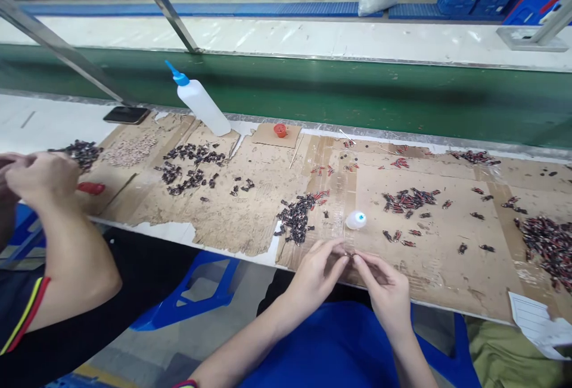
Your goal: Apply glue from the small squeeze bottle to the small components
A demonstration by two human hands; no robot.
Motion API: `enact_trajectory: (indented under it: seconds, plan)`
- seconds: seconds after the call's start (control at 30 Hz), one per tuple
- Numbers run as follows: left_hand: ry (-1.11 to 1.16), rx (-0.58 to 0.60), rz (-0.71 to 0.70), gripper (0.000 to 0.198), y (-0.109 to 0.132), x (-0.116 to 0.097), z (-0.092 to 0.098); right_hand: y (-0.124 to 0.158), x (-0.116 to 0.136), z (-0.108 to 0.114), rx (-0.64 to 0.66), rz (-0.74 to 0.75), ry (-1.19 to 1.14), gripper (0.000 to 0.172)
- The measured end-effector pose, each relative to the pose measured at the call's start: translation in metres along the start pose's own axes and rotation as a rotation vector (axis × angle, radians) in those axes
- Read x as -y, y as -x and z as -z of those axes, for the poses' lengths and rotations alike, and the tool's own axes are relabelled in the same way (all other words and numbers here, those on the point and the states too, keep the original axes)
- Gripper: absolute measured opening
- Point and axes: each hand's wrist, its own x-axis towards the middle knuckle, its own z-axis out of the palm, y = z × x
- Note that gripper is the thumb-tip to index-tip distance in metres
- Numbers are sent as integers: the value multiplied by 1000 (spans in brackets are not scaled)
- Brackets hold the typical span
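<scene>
My left hand [316, 272] and my right hand [385, 285] meet at the near edge of the cardboard-covered bench [232, 221]. Both pinch one tiny dark part [351, 254] between fingertips; it is too small to name. A pile of small black and red components [297, 216] lies just beyond my left hand. A small white cap with a blue centre [356, 220] sits right above my fingertips. More red and black components [409, 199] are scattered further right.
A co-worker's arm [67, 239] works at the left, beside a red object [91, 188]. A white squeeze bottle with blue nozzle [200, 103] leans at the back, near a phone [126, 115] and a small red cup [280, 130]. Green conveyor belt [357, 93] runs behind. Paper slip [538, 323] at right.
</scene>
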Motion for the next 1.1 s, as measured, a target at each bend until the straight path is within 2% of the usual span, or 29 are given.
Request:
enact_trajectory:
  seconds: [0.07,0.13,0.2,0.23,0.33,0.4,0.43,0.53,0.63,0.7,0.77,0.83,0.93,1.03,1.1]
  plan:
    - [-121,-66,-65,32,-3,9,3,-6,-6,14,-67,12,99,23]
    - [-294,-178,-120,25,-6,21,11,-14,-13,29,-190,46,250,26]
    - [-462,-263,-126,20,-10,32,21,-23,-18,38,-316,135,436,32]
    - [-529,-276,-116,20,-12,36,26,-29,-19,39,-340,207,511,35]
    - [-639,-250,-80,19,-18,45,33,-46,-21,28,-254,441,644,51]
    - [-660,-228,-63,19,-21,46,33,-57,-23,14,-191,525,697,61]
    - [-660,-221,-58,18,-22,46,32,-62,-23,6,-176,543,716,59]
    - [-626,-176,-72,18,-23,43,28,-71,-23,-9,-105,541,693,34]
    - [-579,-120,-92,16,-21,40,23,-69,-18,-9,62,455,497,26]
    - [-563,-110,-88,15,-18,37,21,-62,-12,-3,150,325,342,30]
    - [-539,-114,-73,15,-16,36,20,-54,-8,4,167,198,217,35]
    - [-501,-119,-54,18,-15,37,22,-48,-6,10,131,112,111,38]
    - [-441,-128,-44,25,-13,42,25,-44,-9,12,10,-20,-88,36]
    - [-410,-152,-60,24,-12,48,27,-44,-13,7,-109,-154,-305,36]
    - [-407,-159,-66,24,-11,51,27,-44,-13,2,-144,-199,-370,36]
